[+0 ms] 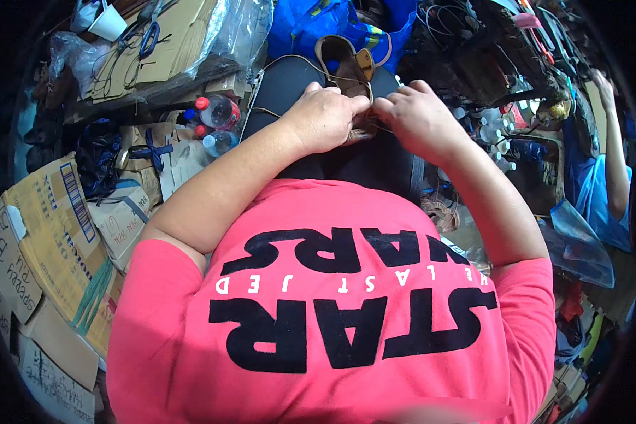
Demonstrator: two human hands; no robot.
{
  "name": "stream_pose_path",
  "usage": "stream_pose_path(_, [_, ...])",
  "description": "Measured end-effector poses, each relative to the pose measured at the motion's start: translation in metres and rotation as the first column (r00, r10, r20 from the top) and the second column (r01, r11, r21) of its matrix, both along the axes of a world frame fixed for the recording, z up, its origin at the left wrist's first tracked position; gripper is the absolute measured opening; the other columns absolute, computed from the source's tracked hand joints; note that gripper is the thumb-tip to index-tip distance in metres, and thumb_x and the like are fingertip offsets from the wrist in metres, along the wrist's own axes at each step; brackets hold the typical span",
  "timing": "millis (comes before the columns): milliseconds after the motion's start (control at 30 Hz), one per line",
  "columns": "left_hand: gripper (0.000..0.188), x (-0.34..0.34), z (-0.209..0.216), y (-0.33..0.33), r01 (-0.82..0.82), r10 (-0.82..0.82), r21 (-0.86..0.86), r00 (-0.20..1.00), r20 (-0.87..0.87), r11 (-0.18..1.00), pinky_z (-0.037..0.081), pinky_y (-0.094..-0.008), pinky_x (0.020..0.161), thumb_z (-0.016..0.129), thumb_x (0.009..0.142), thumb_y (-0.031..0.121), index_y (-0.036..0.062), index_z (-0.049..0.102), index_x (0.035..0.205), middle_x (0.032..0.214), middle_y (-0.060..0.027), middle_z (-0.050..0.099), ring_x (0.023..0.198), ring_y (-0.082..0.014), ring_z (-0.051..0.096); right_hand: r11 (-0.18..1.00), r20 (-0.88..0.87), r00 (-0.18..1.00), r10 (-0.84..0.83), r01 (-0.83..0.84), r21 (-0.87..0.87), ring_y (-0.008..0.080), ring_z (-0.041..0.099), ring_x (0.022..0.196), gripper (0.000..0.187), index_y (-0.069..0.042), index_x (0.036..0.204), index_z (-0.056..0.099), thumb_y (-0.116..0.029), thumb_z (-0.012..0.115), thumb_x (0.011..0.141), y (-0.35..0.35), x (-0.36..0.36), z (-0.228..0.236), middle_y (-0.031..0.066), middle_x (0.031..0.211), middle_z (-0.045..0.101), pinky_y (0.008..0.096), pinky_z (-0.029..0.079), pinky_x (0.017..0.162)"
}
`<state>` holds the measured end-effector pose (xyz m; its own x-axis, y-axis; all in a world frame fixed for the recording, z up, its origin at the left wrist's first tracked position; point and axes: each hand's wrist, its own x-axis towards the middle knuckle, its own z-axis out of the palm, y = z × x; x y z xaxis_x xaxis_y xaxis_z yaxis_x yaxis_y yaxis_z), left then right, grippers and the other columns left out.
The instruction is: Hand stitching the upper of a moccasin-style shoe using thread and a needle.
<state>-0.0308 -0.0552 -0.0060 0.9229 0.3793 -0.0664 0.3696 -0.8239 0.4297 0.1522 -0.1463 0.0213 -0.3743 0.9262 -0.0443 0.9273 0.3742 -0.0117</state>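
Observation:
A brown leather shoe (340, 53), with an open top and a tan tab (364, 62) at its side, rests between my thighs. My left hand (325, 116) is closed against the near part of the shoe, thumb and fingers pressed together at its edge. On the other side my right hand (420, 120) is closed too, its fingertips pinched close to the shoe; what they hold is hidden. A thin brown cord (290, 56) loops from the shoe over my left thigh and back toward my left hand.
Bottles with red caps (219, 112) stand left of my leg. Cardboard boxes (56, 219) are stacked at the left. A blue bag (311, 25) lies beyond my knees. Several clear bottles (493, 127) stand at the right, where another person's arm (615, 155) shows.

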Motion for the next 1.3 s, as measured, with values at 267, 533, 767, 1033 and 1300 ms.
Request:
stream_pose_path(267, [0.013,-0.072,0.01,0.016,0.015,-0.022,0.282,1.0,0.022,0.959,0.038,-0.039,0.078,0.053,0.079,0.008,0.0142,0.059,0.088,0.079,-0.0039,0.061,0.083,-0.0236,0.059,0.995,-0.112,0.99,-0.084,0.078,-0.058,0.0268,0.061,0.085,0.017,-0.012,0.089,0.056,-0.006,0.057,0.074,-0.018,0.047,-0.018,0.0056,0.082,0.063,0.0397,0.041,0.081])
stream_pose_path(533, [0.003,-0.068,0.085,0.016,0.047,0.3,-0.481,0.728,0.617,0.876,0.045,-0.0249,0.069,0.064,0.086,0.004,0.0013,0.064,0.084,0.082,-0.0027,0.061,0.078,-0.0111,0.057,0.883,-0.909,-0.245,-0.336,0.253,-0.394,0.0097,0.054,0.079,0.02,-0.002,0.092,0.063,-0.023,0.062,0.09,-0.003,0.064,0.006,0.0011,0.086,0.06,0.0268,0.044,0.079])
stream_pose_path(767, [0.017,-0.039,0.064,-0.023,0.329,-0.08,-0.717,0.93,0.358,0.615,0.046,-0.0299,0.073,0.06,0.09,0.016,0.001,0.06,0.083,0.085,-0.0075,0.063,0.08,-0.0182,0.059,0.813,-0.83,0.175,-0.529,-0.174,-0.555,0.0062,0.052,0.069,0.017,-0.003,0.084,0.061,-0.019,0.065,0.089,-0.004,-0.009,0.041,-0.0024,0.075,0.057,0.023,0.045,0.064])
stream_pose_path(1033, [0.017,-0.243,0.095,0.098,-0.618,0.615,0.479,0.766,0.186,0.624,0.047,-0.0323,0.072,0.065,0.084,0.021,0.0064,0.069,0.092,0.083,-0.0098,0.062,0.077,-0.0232,0.061,0.555,-0.094,0.556,-0.826,0.771,-0.312,0.0303,0.063,0.087,0.022,-0.005,0.096,0.069,-0.013,0.061,0.077,-0.159,0.194,-0.047,0.0158,0.092,0.064,0.0361,0.049,0.078])
stream_pose_path(1300, [0.031,-0.129,0.064,0.062,-0.611,0.624,-0.139,0.736,0.263,0.779,0.046,-0.0337,0.087,0.068,0.08,0.02,0.0072,0.067,0.108,0.105,-0.0116,0.063,0.1,-0.0246,0.06,0.581,-0.129,0.591,-0.797,0.689,-0.433,0.0254,0.066,0.081,0.019,-0.006,0.092,0.069,-0.017,0.068,0.078,-0.141,0.168,-0.058,0.0138,0.086,0.068,0.0353,0.051,0.072])
